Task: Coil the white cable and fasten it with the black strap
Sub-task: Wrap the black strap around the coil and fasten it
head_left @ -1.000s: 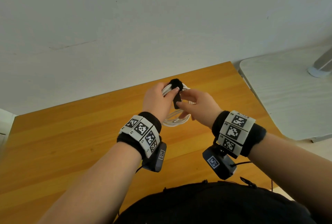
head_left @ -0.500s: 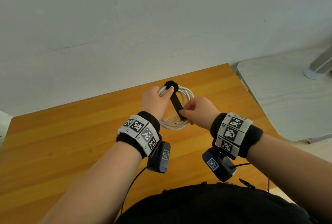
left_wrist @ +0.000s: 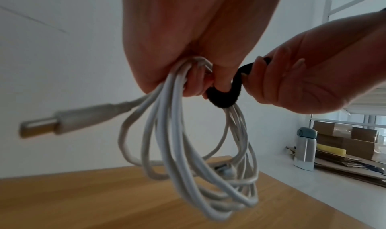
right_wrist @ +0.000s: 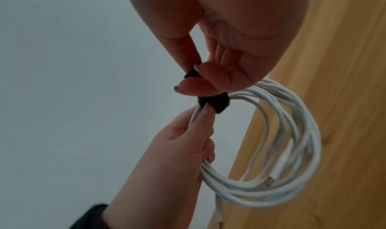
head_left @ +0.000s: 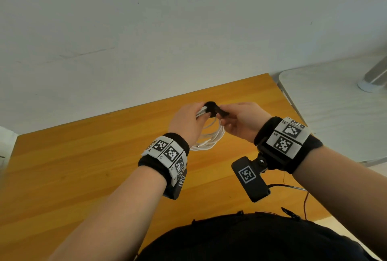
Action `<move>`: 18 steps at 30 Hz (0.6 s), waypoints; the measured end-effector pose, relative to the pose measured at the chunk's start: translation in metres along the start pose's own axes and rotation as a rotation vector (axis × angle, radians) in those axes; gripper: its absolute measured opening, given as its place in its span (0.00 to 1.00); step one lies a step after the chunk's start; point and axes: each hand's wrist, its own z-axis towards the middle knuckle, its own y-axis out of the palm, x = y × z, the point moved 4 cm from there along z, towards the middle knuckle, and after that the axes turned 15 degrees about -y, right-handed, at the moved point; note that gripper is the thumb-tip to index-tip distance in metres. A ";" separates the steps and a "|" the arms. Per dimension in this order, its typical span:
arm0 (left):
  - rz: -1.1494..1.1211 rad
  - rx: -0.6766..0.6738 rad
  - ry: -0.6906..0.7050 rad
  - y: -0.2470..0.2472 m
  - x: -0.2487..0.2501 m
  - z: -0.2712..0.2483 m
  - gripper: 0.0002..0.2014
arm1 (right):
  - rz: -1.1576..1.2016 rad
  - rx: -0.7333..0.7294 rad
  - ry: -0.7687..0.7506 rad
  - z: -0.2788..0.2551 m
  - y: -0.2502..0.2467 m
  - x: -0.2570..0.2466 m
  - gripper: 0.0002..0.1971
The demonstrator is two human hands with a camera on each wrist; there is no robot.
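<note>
The white cable hangs as a coil of several loops above the wooden table. My left hand grips the top of the coil, with its thumb pressing on the black strap wrapped round the bundle. My right hand pinches the strap's free end between thumb and fingers, just right of the left hand. In the left wrist view the cable loops dangle and a plug sticks out to the left. The black strap sits at the coil's top.
A white wall stands behind the table's far edge. A pale grey side table adjoins on the right. A grey bottle and cardboard boxes stand there. A thin dark wire trails under my right wrist.
My right hand has lifted the strap's free end from below the coil's middle up to the top beside the left hand. The coil has tilted and hangs lower.
</note>
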 end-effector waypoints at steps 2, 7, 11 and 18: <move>0.015 -0.021 0.027 -0.001 0.003 -0.002 0.09 | 0.026 0.013 0.009 0.002 0.000 -0.001 0.11; -0.030 -0.090 0.040 -0.002 0.007 -0.008 0.09 | 0.088 0.037 0.073 0.005 -0.004 -0.001 0.09; -0.063 -0.108 0.011 0.003 0.004 -0.010 0.08 | 0.103 0.047 0.109 0.005 -0.006 0.002 0.09; -0.076 -0.077 -0.030 0.003 -0.002 -0.009 0.08 | 0.009 -0.002 0.001 0.007 -0.006 0.001 0.17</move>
